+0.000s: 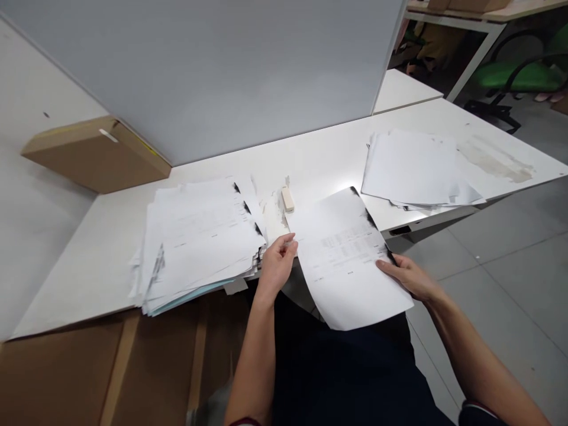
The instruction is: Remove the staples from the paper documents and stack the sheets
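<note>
Aslant, sheet [344,260], long axis angling far left; left grip [277,263], right grip [412,277] pinching edges.

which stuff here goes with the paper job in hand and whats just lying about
Likely part of it:
- printed sheet, right hand gripping it, left hand at its edge
- left paper stack
- right paper stack

Probably just lying about:
- small beige block
- cardboard box
- green chair
</note>
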Tool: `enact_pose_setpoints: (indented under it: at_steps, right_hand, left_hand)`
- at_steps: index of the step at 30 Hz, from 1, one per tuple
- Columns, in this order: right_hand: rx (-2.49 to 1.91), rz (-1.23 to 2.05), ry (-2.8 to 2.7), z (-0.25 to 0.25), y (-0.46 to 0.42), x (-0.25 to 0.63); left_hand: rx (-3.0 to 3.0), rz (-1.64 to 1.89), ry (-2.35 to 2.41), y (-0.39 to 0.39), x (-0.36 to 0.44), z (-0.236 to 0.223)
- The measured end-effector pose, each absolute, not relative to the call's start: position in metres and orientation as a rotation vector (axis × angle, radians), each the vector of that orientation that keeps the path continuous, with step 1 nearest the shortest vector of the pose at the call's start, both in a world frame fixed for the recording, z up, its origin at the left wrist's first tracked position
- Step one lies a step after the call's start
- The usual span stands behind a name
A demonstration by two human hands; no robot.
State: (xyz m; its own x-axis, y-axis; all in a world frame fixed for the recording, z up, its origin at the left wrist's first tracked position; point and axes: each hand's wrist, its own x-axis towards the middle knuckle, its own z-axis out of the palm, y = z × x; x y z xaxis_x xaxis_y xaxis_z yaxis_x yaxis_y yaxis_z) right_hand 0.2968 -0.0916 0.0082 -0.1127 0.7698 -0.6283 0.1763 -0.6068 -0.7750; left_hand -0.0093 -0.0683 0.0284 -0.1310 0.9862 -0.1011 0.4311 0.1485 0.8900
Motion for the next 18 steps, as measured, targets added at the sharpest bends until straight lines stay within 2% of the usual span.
enact_pose_setpoints:
  at_steps: [11, 18]
  right_hand:
    - [-1.672, 1.799, -0.964, 0.006, -0.089, 0.295]
    - [-1.629, 1.785, -0.943, -0.002, -0.087, 0.292]
  left_hand:
    - [1.485, 0.894, 1.831, -0.05, -0.006, 0.031]
    - [1.776, 0.887, 1.965, -0.023, -0.003, 0.026]
